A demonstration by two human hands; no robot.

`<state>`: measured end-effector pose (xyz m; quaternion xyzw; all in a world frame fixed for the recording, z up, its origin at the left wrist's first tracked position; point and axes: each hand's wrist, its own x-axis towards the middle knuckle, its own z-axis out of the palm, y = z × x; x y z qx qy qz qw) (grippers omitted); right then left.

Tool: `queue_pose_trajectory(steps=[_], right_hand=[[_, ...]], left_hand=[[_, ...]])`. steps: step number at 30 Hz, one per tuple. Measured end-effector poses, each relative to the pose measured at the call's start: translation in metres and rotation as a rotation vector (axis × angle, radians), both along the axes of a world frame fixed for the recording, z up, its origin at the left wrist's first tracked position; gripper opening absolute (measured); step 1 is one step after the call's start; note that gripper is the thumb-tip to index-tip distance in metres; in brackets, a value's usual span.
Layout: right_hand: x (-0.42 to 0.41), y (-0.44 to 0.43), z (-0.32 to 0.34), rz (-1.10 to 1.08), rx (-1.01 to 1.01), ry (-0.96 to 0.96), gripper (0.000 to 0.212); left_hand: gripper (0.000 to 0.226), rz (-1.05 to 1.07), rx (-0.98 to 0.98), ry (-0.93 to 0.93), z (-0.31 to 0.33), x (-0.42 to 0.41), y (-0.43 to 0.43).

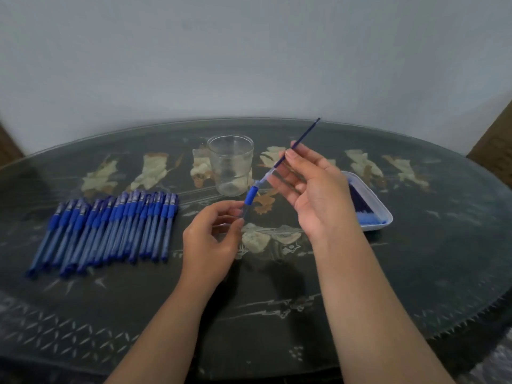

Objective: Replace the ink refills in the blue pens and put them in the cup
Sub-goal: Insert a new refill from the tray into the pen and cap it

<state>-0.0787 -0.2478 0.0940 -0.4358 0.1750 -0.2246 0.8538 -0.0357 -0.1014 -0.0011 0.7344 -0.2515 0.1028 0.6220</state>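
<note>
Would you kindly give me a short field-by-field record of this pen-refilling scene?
left hand: holds pen barrel by its lower part
right hand: pinches refill, whose lower end meets the barrel's blue grip
cup: upright, clear, no pens inside
pen row: lying left of the cup
tray: right of the cup, holding blue refills

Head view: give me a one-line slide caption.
Left hand grips a blue pen barrel, right hand pinches the refill sticking out of it, near the empty clear cup.
</note>
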Motion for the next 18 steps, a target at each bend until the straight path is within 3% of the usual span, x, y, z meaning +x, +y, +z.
queue_pose_trajectory(steps=[9, 18], right_hand=[[0.0005, 0.0047, -0.0059, -0.069, -0.033, -0.002, 0.017], [0.0024, 0.0045, -0.0086, -0.152, -0.272, -0.004, 0.019]], left_hand=[[0.04, 0.026, 0.038, -0.022, -0.0009, 0.0003, 0.0008], [0.037, 0.037, 0.084, -0.069, -0.0045, 0.0026, 0.0012]])
